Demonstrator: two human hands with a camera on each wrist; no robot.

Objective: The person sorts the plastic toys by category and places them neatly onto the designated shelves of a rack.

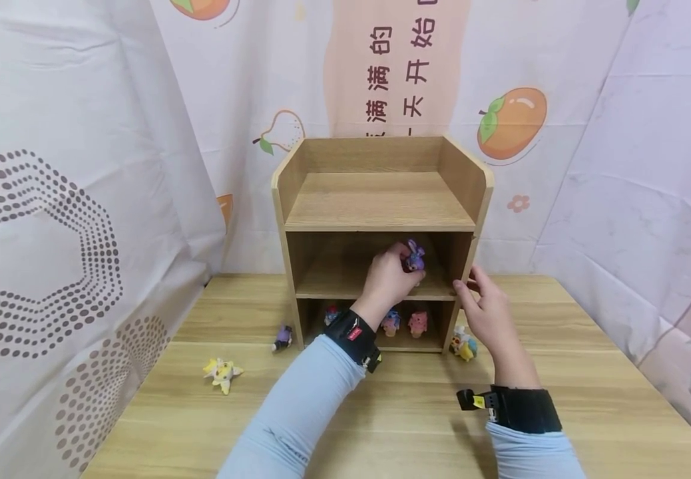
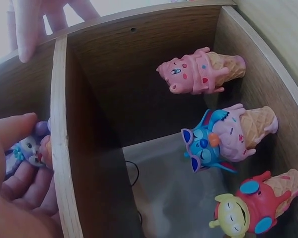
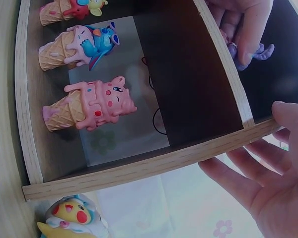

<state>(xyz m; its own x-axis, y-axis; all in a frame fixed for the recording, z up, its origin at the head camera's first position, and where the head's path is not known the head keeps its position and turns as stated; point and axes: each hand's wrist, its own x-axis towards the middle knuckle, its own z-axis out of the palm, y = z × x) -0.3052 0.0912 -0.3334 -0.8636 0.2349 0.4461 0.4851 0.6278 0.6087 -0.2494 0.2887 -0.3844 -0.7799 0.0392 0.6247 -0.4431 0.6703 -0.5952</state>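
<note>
In the head view, my left hand [image 1: 389,273] holds a small purple rabbit figurine [image 1: 415,258] at the middle compartment of a wooden shelf [image 1: 381,199]. The left wrist view shows the fingers curled around the rabbit figurine [image 2: 29,151], its lower part hidden behind the shelf board. My right hand [image 1: 489,316] grips the right side panel, thumb at the front edge and fingers on the outer face. In the bottom compartment stand a pink ice-cream-cone figurine [image 2: 198,73], a blue-and-pink one with sunglasses [image 2: 228,136] and a red one with a yellow head [image 2: 258,203].
A yellow-and-white figurine [image 1: 464,344] sits beside the shelf's right foot. Left of the shelf lies a dark purple figurine [image 1: 283,338], and nearer the front-left a yellow-and-white one [image 1: 223,374]. Printed cloth [image 1: 231,73] hangs behind and along the sides of the wooden table [image 1: 405,426].
</note>
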